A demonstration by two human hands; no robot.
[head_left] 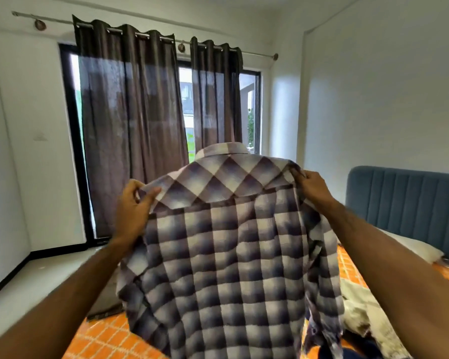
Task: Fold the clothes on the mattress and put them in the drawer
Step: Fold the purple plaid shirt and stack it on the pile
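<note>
Hanging upright above the orange mattress (101, 338), back side facing cam: plaid shirt (228, 255), blue-grey/white checks, collar up top. Left hand (134, 206) & right hand (313, 186) are each pinching a shoulder seam, holding it spread.

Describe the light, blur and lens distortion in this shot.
Head view: backlit by daylight through the window between the dark curtains; the curtain rod bows from wide-angle distortion; the plaid shirt, pinched by the left hand and right hand, looks slightly soft.
</note>
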